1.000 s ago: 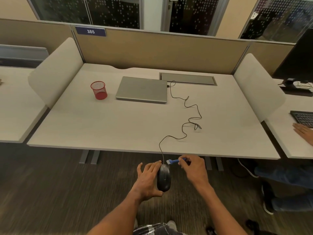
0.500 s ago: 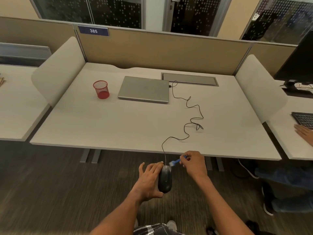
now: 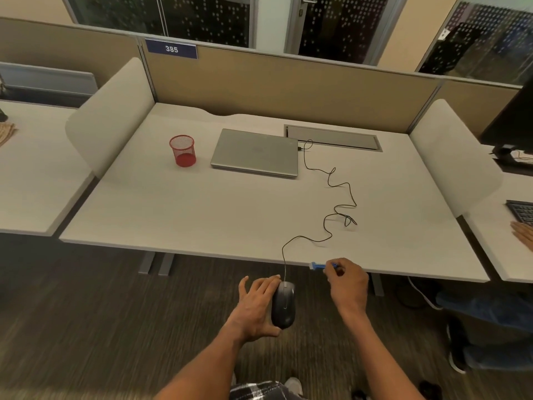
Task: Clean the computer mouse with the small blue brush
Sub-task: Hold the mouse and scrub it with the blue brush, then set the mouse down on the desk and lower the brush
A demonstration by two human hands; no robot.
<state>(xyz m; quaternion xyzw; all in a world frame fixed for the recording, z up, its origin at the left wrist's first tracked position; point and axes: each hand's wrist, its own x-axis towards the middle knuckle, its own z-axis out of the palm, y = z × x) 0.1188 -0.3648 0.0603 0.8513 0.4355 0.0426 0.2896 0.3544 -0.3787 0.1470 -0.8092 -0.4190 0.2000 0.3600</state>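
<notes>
Gripping mouse (image 3: pixel 283 306) in left hand (image 3: pixel 256 307) off desk edge (image 3: pixel 202 251) | right hand (image 3: pixel 347 284) pinching blue brush (image 3: pixel 320 266) apart

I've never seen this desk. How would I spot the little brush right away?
Start at the wide pale desk and follow the thin black cable from the closed laptop to the desk's near edge. Just right of where it drops to the dark mouse, the right hand pinches the small blue brush. It is the only blue thing there.
</notes>
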